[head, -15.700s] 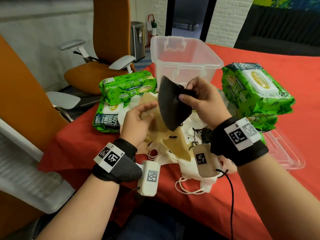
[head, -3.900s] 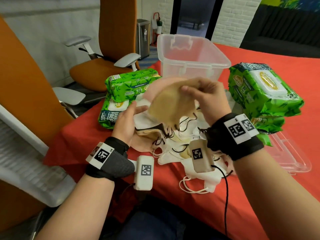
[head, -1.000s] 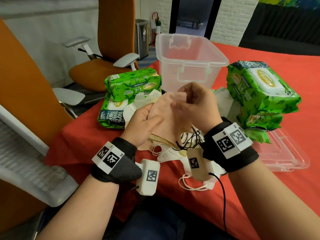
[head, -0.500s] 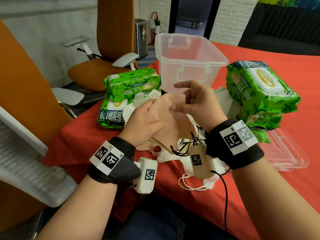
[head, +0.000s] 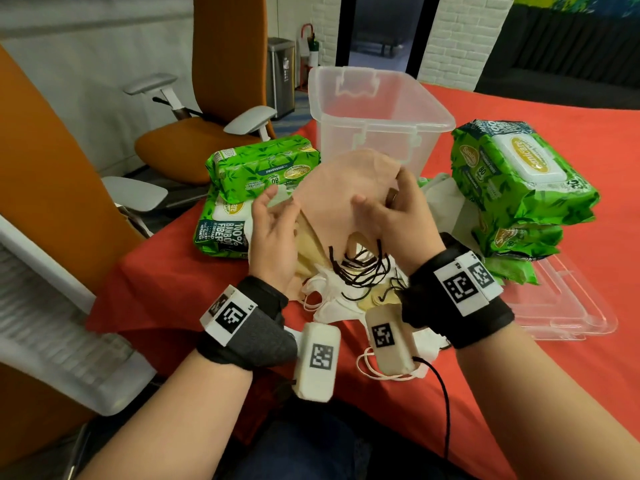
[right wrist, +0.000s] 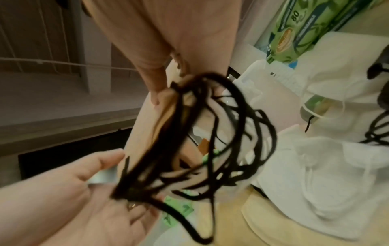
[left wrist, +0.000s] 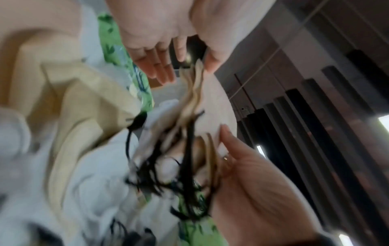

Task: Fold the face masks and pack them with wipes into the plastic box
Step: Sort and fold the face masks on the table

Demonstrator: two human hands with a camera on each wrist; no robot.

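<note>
**Pink mask stack held up over the pile, box open behind**

I see my right hand [head: 398, 216] pinching a stack of folded pink masks [head: 343, 188], black ear loops [head: 360, 265] dangling from its lower edge. My left hand [head: 273, 230] is spread, fingers straight, touching the stack's left edge. Loose masks [head: 332, 303] lie beneath on the red bench [head: 588, 375]. The plastic box [head: 377, 116] stands just behind, wipe packs [head: 519, 181] flanking it, the lid [head: 568, 306] near the right edge.

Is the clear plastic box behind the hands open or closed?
Open. The clear plastic box stands upright with no cover on its rim, and its clear lid lies flat on the red tablecloth, right of the hands.
</note>
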